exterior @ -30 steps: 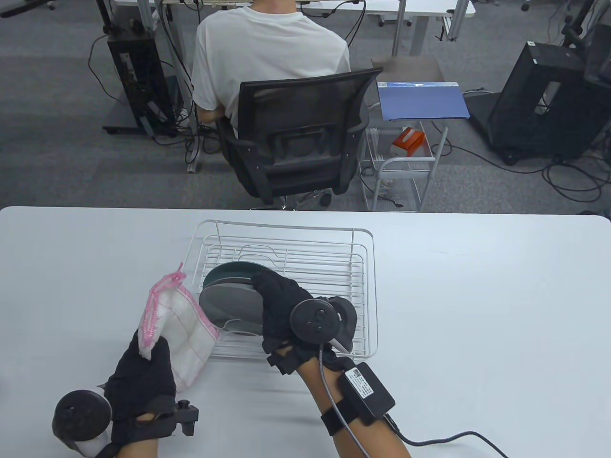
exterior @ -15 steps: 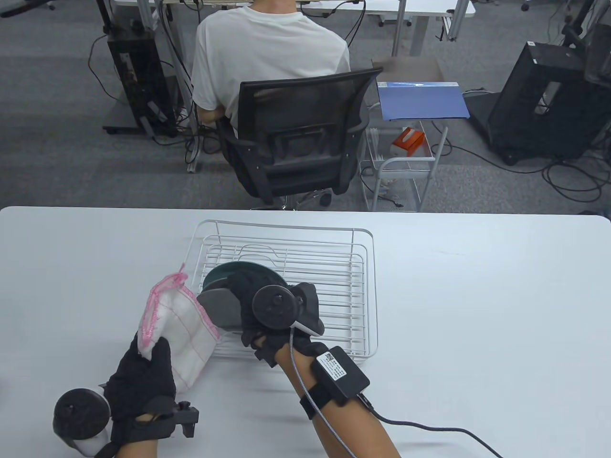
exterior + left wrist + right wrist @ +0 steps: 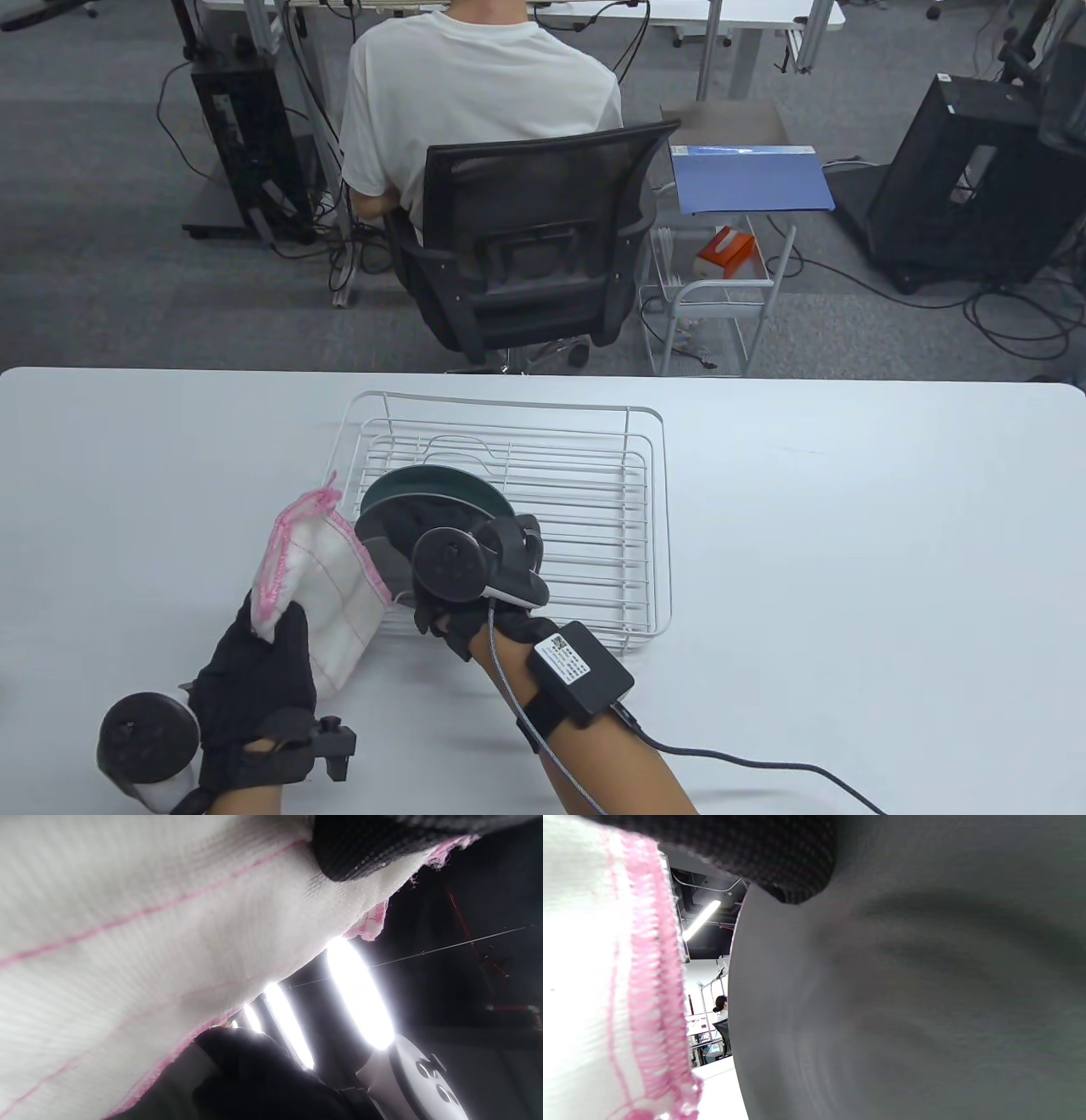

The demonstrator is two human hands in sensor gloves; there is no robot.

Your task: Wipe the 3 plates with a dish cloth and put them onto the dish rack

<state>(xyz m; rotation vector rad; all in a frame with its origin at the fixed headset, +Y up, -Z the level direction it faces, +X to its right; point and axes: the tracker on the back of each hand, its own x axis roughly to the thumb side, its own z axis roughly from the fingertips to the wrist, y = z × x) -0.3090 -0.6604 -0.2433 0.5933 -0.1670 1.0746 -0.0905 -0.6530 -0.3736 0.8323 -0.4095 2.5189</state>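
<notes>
My left hand (image 3: pixel 267 645) holds a white dish cloth (image 3: pixel 327 586) with pink edging upright beside the front left corner of the white wire dish rack (image 3: pixel 585 509). The cloth (image 3: pixel 148 942) fills the left wrist view, with a gloved finger (image 3: pixel 373 844) on it. My right hand (image 3: pixel 416 531) grips a grey plate (image 3: pixel 380 548) by its rim, tilted over the rack's front left part, close to the cloth. The grey plate (image 3: pixel 903 1005) fills the right wrist view, next to the cloth (image 3: pixel 594 984). A dark green plate (image 3: pixel 433 491) stands in the rack behind it.
The white table (image 3: pixel 848 552) stretches right of the rack. Beyond the far edge a person in a white shirt (image 3: pixel 475 93) sits on a black office chair (image 3: pixel 534 246), next to a wire trolley (image 3: pixel 721 314).
My right hand has carried the grey plate left and nearer, toward the cloth, with the wrist turning. The left hand and cloth have shifted slightly right.
</notes>
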